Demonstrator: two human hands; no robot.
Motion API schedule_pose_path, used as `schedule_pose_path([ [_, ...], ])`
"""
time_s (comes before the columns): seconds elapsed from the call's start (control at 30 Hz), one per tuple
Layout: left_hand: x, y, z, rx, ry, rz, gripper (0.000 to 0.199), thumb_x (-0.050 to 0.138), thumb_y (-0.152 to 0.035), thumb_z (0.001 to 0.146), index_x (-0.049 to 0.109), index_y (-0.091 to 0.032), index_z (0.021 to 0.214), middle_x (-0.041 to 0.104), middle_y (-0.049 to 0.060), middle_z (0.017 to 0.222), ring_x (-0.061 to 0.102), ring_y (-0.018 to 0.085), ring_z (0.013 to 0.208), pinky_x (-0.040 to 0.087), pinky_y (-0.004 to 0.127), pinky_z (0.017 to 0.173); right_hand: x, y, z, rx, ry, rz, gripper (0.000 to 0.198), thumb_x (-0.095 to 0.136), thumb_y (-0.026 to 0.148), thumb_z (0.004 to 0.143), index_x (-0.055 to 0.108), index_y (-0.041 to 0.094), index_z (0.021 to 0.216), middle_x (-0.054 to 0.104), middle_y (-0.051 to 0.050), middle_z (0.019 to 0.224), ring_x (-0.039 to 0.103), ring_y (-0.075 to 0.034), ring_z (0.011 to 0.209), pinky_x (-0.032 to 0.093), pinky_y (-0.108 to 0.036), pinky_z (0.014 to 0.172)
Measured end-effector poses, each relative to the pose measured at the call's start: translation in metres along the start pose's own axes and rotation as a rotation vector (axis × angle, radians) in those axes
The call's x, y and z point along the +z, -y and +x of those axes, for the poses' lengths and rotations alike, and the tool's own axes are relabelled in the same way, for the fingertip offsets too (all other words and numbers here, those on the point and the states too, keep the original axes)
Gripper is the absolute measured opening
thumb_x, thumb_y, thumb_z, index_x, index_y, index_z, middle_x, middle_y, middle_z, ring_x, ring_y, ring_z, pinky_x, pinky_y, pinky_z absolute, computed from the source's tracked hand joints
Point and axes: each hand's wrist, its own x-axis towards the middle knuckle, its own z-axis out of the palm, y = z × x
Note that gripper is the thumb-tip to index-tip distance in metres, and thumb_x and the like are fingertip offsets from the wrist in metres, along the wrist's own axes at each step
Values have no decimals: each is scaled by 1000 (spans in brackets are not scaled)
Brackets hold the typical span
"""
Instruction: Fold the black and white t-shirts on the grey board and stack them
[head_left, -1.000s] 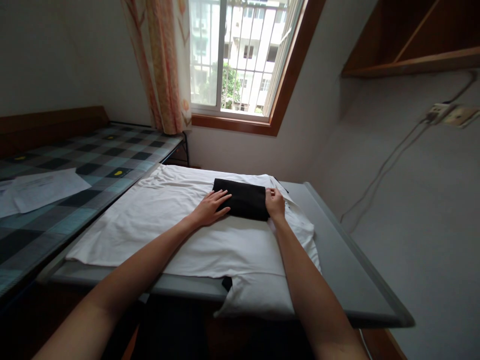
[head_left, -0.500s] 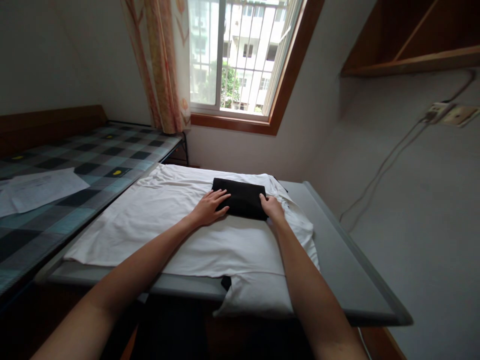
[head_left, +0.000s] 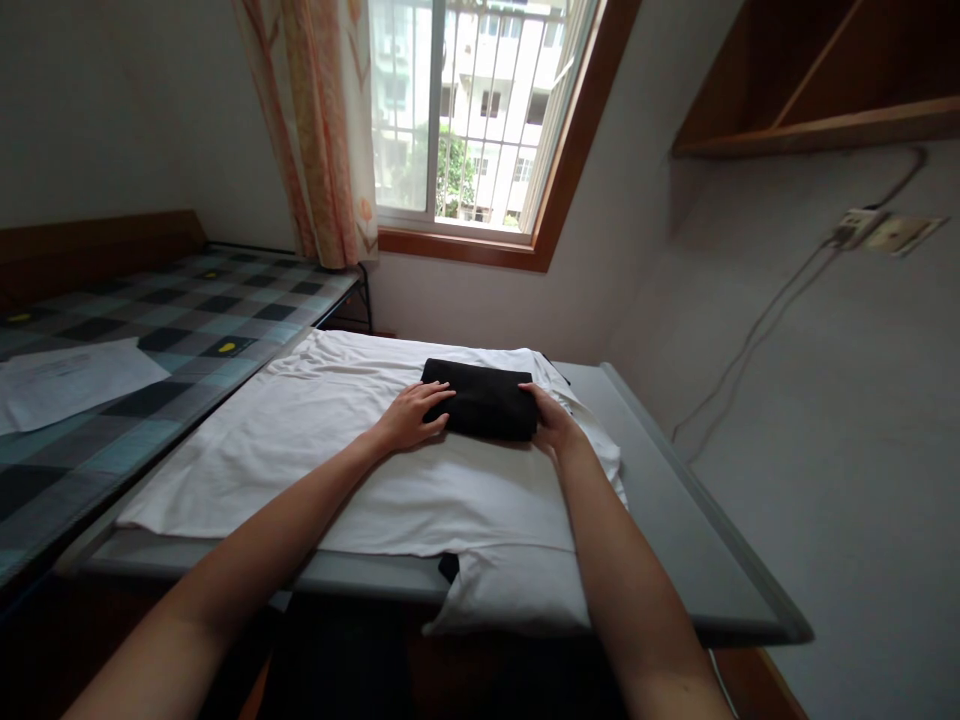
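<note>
A folded black cloth [head_left: 487, 402] lies as a flat oblong bundle on a white T-shirt [head_left: 315, 450] spread over a grey table. On the bundle's left end rests my left hand [head_left: 412, 414], its fingers stretched out and a little apart. My right hand [head_left: 553, 416] holds the opposite end, with the fingertips on top and the rest of the fingers partly hidden. One white sleeve [head_left: 517, 590] hangs over the near table edge, and a small dark patch [head_left: 448, 567] shows beside it.
The grey table [head_left: 675, 540] reaches toward the wall on the right. At left stands a bed with a checked cover [head_left: 247, 300], papers [head_left: 82, 380] on it. A barred window [head_left: 480, 120], a curtain [head_left: 322, 130], a wall socket [head_left: 859, 228] with cable and a wooden shelf [head_left: 825, 130] surround it.
My right hand has shifted its grip at the cloth's right end, its wrist now farther right. The cloth's right end looks rounder. My left hand stays on the left end; the view shifts slightly.
</note>
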Motion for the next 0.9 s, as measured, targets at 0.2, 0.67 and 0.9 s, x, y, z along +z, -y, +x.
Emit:
schedule_pose_path([
  [0.2,-2,1,-1,13,-38,-12,43,56,-32,85,60,-22,127,59,9,135,54,24,126,39,46,109,1,0,-6,-32,116,-46,22,56,33,89,63,20,105,73,-6,89,68,-20,81,57,-31,73],
  [0.67,6,8,0,69,-19,-38,30,51,-34,94,63,-23,119,64,7,123,60,22,114,41,41,102,-42,105,-33,-104,25,-203,46,59,8,71,53,23,114,67,0,80,64,-15,60,55,-27,53],
  [0.9,9,8,0,40,30,-25,36,48,-34,96,57,-22,129,67,7,117,63,22,107,44,39,99,-97,154,-22,-493,-369,1,38,58,5,73,57,20,108,66,-1,79,65,-16,65,57,-29,53],
])
